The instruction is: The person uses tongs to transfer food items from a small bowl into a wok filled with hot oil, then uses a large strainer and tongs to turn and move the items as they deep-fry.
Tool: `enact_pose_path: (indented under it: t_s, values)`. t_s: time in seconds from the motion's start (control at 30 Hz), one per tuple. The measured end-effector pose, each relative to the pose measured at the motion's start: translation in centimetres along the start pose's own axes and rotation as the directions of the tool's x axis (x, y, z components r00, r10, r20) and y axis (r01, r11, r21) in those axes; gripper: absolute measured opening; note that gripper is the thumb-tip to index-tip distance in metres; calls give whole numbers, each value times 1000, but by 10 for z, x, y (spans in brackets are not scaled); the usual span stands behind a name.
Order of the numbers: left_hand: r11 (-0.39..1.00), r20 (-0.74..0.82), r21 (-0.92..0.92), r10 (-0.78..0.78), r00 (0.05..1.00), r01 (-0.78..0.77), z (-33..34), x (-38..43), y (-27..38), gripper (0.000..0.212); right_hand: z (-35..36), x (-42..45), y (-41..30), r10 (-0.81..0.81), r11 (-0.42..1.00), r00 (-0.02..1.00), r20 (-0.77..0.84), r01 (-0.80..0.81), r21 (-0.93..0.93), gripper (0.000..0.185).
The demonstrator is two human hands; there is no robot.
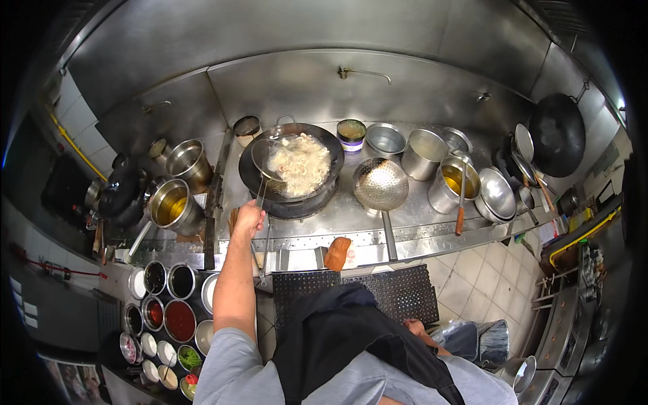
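Note:
My left hand (249, 218) is closed around the handle of a wire skimmer (265, 158), whose round mesh head lies at the left side of a black wok (331, 143). Pale food pieces (301, 164) bubble in the wok beside the mesh. Metal tongs (263, 253) hang over the counter edge just below this hand. Low at my right side is my right hand (415, 327), away from the counter; its fingers look curled, and whether they hold anything cannot be told. A perforated ladle (380, 185) rests on the counter right of the wok.
Pots of yellow oil stand left (173, 205) and right (449, 188). An opened can (351, 135) and steel bowls (386, 139) line the back. An orange-brown cloth (337, 254) lies at the front edge. Several sauce containers (180, 320) stand at the lower left, near my left arm.

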State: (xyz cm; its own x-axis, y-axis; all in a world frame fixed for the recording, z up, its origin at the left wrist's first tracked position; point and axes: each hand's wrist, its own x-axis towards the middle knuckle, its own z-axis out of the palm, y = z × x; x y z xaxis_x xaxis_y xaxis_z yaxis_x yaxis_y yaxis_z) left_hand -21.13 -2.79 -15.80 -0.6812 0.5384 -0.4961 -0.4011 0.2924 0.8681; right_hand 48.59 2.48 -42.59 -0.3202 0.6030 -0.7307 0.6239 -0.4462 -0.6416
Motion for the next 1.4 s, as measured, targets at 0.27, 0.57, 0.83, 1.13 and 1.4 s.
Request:
enact_pose_path:
  t_s: [0.27,0.57,0.83,1.13,1.4]
  values:
    - [599,23,664,581,813,-447,-25,37,-6,48,-1,11,0,14,998,1000,-28,-12,62,18]
    - [421,124,765,647,752,-488,-31,-69,42,55,15,-8,19,-27,997,998,-48,30,69,20]
    - [386,105,837,584,805,-389,12,-67,10,68,7,12,14,-94,979,994,52,101,-176,15]
    - [365,131,867,491,862,-339,42,-63,23,73,4,46,21,39,996,998,55,-43,73,17]
    - [371,163,843,514,842,-390,47,-58,40,64,-2,-2,34,-146,979,989,-17,142,-145,10]
